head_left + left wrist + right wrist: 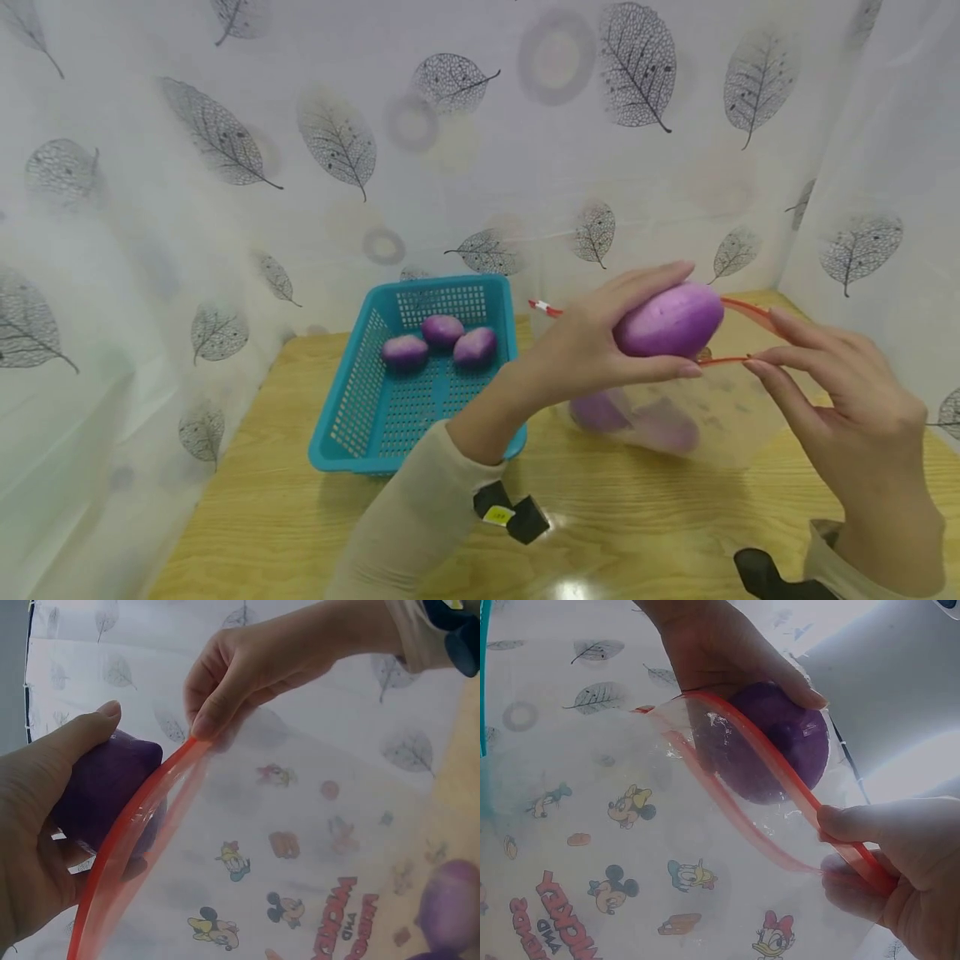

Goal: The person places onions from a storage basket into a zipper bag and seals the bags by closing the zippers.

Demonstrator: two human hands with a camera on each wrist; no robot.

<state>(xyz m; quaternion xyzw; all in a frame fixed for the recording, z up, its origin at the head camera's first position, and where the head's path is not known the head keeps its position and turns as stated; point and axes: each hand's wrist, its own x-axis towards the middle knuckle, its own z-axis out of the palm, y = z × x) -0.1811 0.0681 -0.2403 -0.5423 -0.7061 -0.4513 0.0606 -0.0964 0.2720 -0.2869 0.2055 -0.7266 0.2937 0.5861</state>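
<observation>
My left hand (581, 346) holds a smooth purple oval vegetable (671, 319) between thumb and fingers, right at the mouth of a clear zip bag (738, 417). The bag has a red zip edge (780, 769) and cartoon prints, and its mouth gapes beside the held piece. With thumb and fingers, my right hand (862, 400) pinches the red edge at the other end of the mouth. Inside the lower part of the bag, purple pieces (663, 427) show through the plastic. In the right wrist view the held piece (810, 742) is partly behind the red edge.
Left of the bag stands a blue-green plastic basket (341, 417) holding three purple pieces (442, 331). A red strip end with a white slider (542, 307) sticks out behind my left hand. Leaf-printed sheeting (450, 183) encloses the wooden table (247, 517) at the back and sides.
</observation>
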